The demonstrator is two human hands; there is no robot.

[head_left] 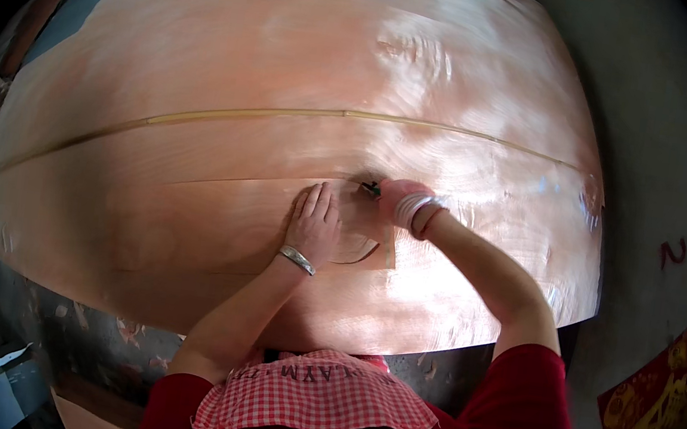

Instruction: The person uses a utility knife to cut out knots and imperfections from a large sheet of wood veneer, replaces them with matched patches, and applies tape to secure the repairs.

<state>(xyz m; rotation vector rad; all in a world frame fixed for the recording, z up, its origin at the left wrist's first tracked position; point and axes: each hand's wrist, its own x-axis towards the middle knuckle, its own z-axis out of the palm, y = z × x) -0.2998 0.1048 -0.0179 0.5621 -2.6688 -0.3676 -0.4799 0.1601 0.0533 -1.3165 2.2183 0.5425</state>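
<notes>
Gleaming in places, the pinkish-tan wood sheet (248, 146) shows wavy grain.

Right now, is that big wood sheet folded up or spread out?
Spread out: the wood sheet reaches far past the left hand and right hand, and a long thin strip lies across it.

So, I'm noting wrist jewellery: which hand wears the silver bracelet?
The left hand, resting flat on the wooden surface, wears the silver bracelet; the right hand, holding a small dark tool, has a red band instead.
</notes>
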